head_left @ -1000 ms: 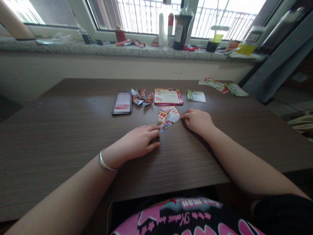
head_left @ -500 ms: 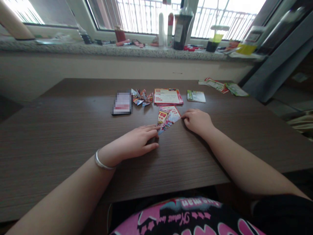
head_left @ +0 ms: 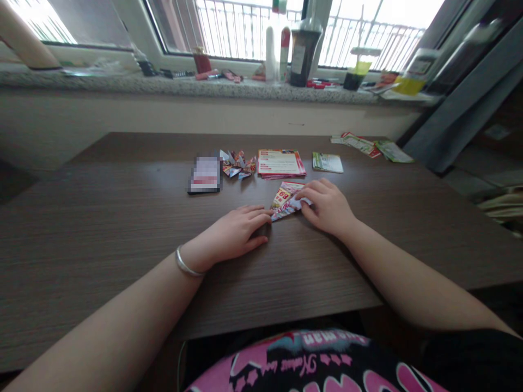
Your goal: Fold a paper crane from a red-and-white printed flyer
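A folded printed paper flyer, red, yellow and white with large numerals, lies on the table between my hands. My left hand rests on the tabletop with its fingers stretched out and the thumb apart; its fingertips touch the flyer's lower left corner. Curled over the right end of the flyer is my right hand, its fingers covering that part. Just behind the flyer sits a stack of printed sheets. Several small folded paper pieces stand in a cluster to the left of the stack.
A dark phone-like object with a blurred face lies left of the paper pieces. Smaller green-white leaflets and loose leaflets lie at the back right. Bottles and a dark cup stand on the stone windowsill.
The folded flyer has shifted slightly right and turned. My right hand has moved from its right corner onto its top, while my left hand has followed a little to the right.
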Motion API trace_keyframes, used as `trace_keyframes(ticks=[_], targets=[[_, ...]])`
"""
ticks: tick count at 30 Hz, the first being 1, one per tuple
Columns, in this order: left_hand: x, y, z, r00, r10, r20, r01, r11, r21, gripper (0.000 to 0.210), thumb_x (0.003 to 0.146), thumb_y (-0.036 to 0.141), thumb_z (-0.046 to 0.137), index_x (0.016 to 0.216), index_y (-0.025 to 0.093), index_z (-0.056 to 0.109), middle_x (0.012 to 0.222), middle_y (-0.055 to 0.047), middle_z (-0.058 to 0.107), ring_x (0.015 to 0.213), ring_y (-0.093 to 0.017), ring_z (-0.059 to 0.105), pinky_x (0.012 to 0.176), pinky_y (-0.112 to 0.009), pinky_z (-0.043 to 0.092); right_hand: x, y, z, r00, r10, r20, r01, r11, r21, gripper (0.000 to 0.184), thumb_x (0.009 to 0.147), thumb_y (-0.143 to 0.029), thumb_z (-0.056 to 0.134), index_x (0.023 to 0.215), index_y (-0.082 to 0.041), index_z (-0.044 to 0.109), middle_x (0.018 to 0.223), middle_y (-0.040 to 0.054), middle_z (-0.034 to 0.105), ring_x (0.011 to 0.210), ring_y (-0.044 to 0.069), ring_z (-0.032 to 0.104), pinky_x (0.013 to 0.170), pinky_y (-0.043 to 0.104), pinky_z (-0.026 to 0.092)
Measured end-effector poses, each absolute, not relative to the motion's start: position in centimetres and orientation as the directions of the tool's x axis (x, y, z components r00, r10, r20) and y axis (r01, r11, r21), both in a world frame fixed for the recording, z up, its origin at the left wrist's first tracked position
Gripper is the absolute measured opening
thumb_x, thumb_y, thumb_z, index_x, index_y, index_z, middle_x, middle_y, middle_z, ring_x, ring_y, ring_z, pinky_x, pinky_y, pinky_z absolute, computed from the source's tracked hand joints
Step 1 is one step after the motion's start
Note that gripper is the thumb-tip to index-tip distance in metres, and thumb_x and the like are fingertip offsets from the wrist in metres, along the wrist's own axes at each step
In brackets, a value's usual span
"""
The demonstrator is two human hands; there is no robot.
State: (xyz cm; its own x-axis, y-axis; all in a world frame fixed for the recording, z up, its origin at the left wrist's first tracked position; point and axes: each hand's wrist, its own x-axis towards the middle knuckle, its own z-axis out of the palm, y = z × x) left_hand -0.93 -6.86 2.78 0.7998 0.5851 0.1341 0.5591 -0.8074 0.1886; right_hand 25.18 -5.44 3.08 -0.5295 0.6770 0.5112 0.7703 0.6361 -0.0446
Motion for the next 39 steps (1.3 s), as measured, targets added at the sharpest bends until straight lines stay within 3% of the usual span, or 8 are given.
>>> trace_keyframes(ticks=[4, 7, 14, 19, 21, 27, 32, 39], targets=[[-0.8, -6.5, 2.5, 0.808, 0.568, 0.155, 0.545, -0.821, 0.168, 0.039, 0.091, 0.033, 0.055, 0.128, 0.022, 0.054, 0.140, -0.005, 0.054, 0.131, -0.023, 0.046, 0.112, -0.040, 0.037, 24.1, -5.5, 2.3, -0.768, 0.535, 0.353, 0.538, 0.837, -0.098, 0.024, 0.087, -0.016, 0.050, 0.101, -0.022, 0.068, 0.107, 0.0042, 0.069, 0.102, 0.020, 0.057, 0.094, 0.035, 0.043], [-0.6, -6.5, 2.6, 0.808, 0.569, 0.155, 0.548, -0.821, 0.157, 0.037, 0.091, 0.031, 0.054, 0.127, 0.021, 0.055, 0.139, -0.006, 0.054, 0.131, -0.023, 0.046, 0.112, -0.040, 0.037, 23.3, -5.4, 2.0, -0.787, 0.555, 0.269, 0.551, 0.829, -0.099, 0.025, 0.089, -0.019, 0.049, 0.104, -0.022, 0.069, 0.109, 0.0067, 0.068, 0.102, 0.022, 0.057, 0.091, 0.036, 0.045], [-0.7, -6.8, 3.3, 0.805, 0.586, 0.098, 0.572, -0.809, 0.137, 0.030, 0.091, 0.029, 0.054, 0.118, 0.018, 0.059, 0.140, -0.008, 0.054, 0.131, -0.024, 0.046, 0.110, -0.038, 0.038, 23.1, -5.4, 2.1, -0.797, 0.552, 0.244, 0.552, 0.830, -0.073, 0.029, 0.088, -0.017, 0.049, 0.111, -0.022, 0.066, 0.113, 0.0073, 0.066, 0.104, 0.023, 0.055, 0.091, 0.037, 0.043], [-1.4, -7.3, 4.0, 0.789, 0.611, 0.068, 0.608, -0.792, 0.053, 0.022, 0.092, 0.028, 0.050, 0.110, 0.022, 0.062, 0.132, -0.006, 0.060, 0.126, -0.024, 0.051, 0.113, -0.050, 0.029, 23.2, -5.4, 2.2, -0.828, 0.522, 0.205, 0.529, 0.848, -0.026, 0.035, 0.087, -0.016, 0.050, 0.119, -0.024, 0.064, 0.117, 0.0081, 0.064, 0.104, 0.024, 0.053, 0.091, 0.038, 0.042], [-1.5, -7.3, 4.3, 0.791, 0.609, 0.059, 0.608, -0.793, 0.035, 0.022, 0.093, 0.029, 0.049, 0.109, 0.023, 0.063, 0.129, -0.006, 0.061, 0.123, -0.024, 0.053, 0.113, -0.050, 0.028, 23.1, -5.3, 2.2, -0.832, 0.518, 0.199, 0.527, 0.850, -0.013, 0.036, 0.086, -0.016, 0.049, 0.119, -0.023, 0.064, 0.115, 0.0085, 0.063, 0.102, 0.023, 0.053, 0.088, 0.037, 0.042], [-1.4, -6.8, 4.2, 0.796, 0.599, 0.089, 0.596, -0.801, 0.055, 0.029, 0.092, 0.028, 0.051, 0.117, 0.020, 0.062, 0.120, -0.008, 0.065, 0.111, -0.023, 0.060, 0.101, -0.041, 0.043, 22.7, -5.3, 2.0, -0.827, 0.518, 0.217, 0.534, 0.845, 0.020, 0.038, 0.087, -0.016, 0.049, 0.121, -0.025, 0.062, 0.114, 0.0095, 0.061, 0.100, 0.023, 0.051, 0.087, 0.037, 0.042], [-1.1, -6.9, 4.0, 0.791, 0.602, 0.108, 0.603, -0.797, 0.028, 0.028, 0.093, 0.030, 0.049, 0.112, 0.019, 0.065, 0.118, -0.008, 0.066, 0.110, -0.025, 0.060, 0.102, -0.044, 0.042, 22.4, -5.4, 2.1, -0.823, 0.536, 0.189, 0.549, 0.836, 0.018, 0.037, 0.087, -0.017, 0.048, 0.121, -0.022, 0.062, 0.115, 0.0106, 0.060, 0.102, 0.024, 0.052, 0.087, 0.037, 0.042], [-1.5, -6.8, 4.3, 0.770, 0.632, 0.088, 0.624, -0.774, 0.106, 0.024, 0.093, 0.030, 0.049, 0.105, 0.021, 0.067, 0.125, -0.006, 0.064, 0.110, -0.023, 0.061, 0.098, -0.040, 0.046, 23.1, -5.3, 2.8, -0.830, 0.535, 0.155, 0.544, 0.839, 0.018, 0.042, 0.083, -0.014, 0.051, 0.123, -0.024, 0.060, 0.115, 0.0095, 0.060, 0.102, 0.023, 0.051, 0.087, 0.038, 0.042]])
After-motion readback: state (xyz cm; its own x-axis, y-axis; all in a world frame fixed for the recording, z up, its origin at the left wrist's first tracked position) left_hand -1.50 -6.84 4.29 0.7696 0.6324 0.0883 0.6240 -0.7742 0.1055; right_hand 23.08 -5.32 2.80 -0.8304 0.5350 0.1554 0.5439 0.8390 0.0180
